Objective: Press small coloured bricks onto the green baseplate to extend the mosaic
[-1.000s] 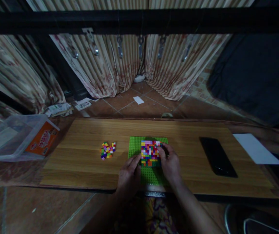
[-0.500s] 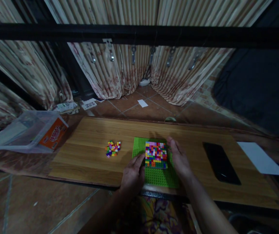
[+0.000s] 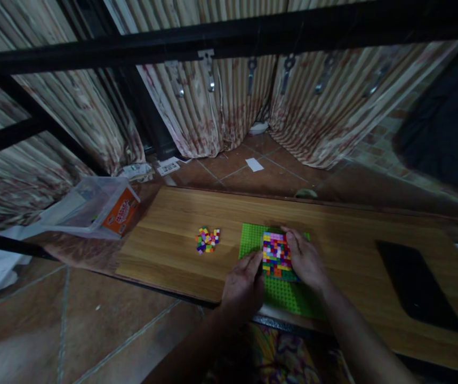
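Observation:
A green studded baseplate (image 3: pixel 280 296) lies on the wooden board (image 3: pixel 165 240) in front of me. A square block of small multicoloured bricks (image 3: pixel 275 255) covers its upper middle. My left hand (image 3: pixel 244 282) rests at the block's left edge, fingers stretched out against it. My right hand (image 3: pixel 304 258) lies along the block's right side, fingers flat and reaching to the top right corner. Neither hand visibly holds a brick. A small heap of loose coloured bricks (image 3: pixel 207 239) sits on the board to the left of the plate.
A black phone (image 3: pixel 416 285) lies on the board at the right. A clear plastic box with an orange label (image 3: pixel 101 210) sits off the board's left end. Curtains (image 3: pixel 221 106) and a black metal bar (image 3: pixel 229 37) stand behind; tiled floor lies below.
The view has swung to the left, so the board sits further right. My right hand has moved in from beside the plate onto the block's right edge. My left hand stays at its left edge.

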Motion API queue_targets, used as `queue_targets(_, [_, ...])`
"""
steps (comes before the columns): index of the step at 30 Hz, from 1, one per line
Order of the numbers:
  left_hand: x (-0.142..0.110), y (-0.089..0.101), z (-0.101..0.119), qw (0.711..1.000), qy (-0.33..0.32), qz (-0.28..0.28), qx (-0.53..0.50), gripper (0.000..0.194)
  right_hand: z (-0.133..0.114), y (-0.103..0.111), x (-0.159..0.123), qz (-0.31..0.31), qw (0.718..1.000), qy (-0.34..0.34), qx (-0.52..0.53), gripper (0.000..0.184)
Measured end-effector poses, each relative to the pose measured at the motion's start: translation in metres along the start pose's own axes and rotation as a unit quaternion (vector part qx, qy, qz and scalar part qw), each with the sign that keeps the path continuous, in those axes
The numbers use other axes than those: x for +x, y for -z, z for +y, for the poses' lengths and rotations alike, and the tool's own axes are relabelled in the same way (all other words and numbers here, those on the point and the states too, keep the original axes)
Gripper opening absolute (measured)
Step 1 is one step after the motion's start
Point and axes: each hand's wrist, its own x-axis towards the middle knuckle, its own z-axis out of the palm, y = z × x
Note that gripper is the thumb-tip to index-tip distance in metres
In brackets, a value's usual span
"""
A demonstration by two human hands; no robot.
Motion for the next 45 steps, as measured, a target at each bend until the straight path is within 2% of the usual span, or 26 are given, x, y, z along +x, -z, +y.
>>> queue_targets(3, [-0.002, 0.003, 0.003, 1.0, -0.004, 0.016, -0.019, 0.053, -0.001, 0.001, 0.0, 0.006, 0.999, -0.017, 0.034, 0.053])
queue_targets(6, [-0.007, 0.016, 0.0, 0.998, 0.002, 0.055, -0.029, 0.043, -0.001, 0.004, -0.001, 0.017, 0.995, -0.053, 0.082, 0.051])
queue_targets(11, [-0.011, 0.055, -0.029, 0.983, 0.059, 0.164, 0.059, 0.026, 0.009, 0.008, -0.004, 0.088, 0.973, -0.105, 0.185, 0.052])
queue_targets(14, [-0.008, 0.073, -0.048, 0.975, 0.07, 0.183, 0.109, 0.026, 0.023, 0.007, -0.008, 0.136, 0.947, -0.121, 0.264, 0.05])
queue_targets(16, [-0.006, 0.078, -0.055, 0.971, 0.077, 0.187, 0.13, 0.026, 0.032, 0.006, -0.012, 0.153, 0.937, -0.124, 0.288, 0.047])
queue_targets(20, [-0.003, 0.077, -0.06, 0.967, 0.083, 0.188, 0.152, 0.027, 0.038, 0.005, -0.018, 0.177, 0.928, -0.126, 0.304, 0.042])
queue_targets(26, [-0.003, 0.073, -0.063, 0.964, 0.072, 0.191, 0.169, 0.024, 0.034, 0.006, -0.018, 0.178, 0.916, -0.14, 0.33, 0.04])
queue_targets(32, [-0.003, 0.071, -0.065, 0.964, 0.056, 0.2, 0.164, 0.026, 0.042, 0.005, -0.017, 0.185, 0.908, -0.126, 0.354, 0.039])
queue_targets(39, [-0.007, 0.072, -0.069, 0.959, 0.016, 0.222, 0.175, 0.026, 0.035, 0.008, -0.018, 0.21, 0.886, -0.125, 0.393, 0.038])
queue_targets(42, [-0.01, 0.073, -0.071, 0.954, -0.009, 0.235, 0.187, 0.025, 0.034, 0.021, -0.03, 0.25, 0.901, -0.118, 0.334, 0.037])
queue_targets(45, [-0.011, 0.074, -0.073, 0.951, -0.031, 0.239, 0.195, 0.025, 0.039, 0.037, -0.054, 0.28, 0.933, -0.093, 0.208, 0.035])
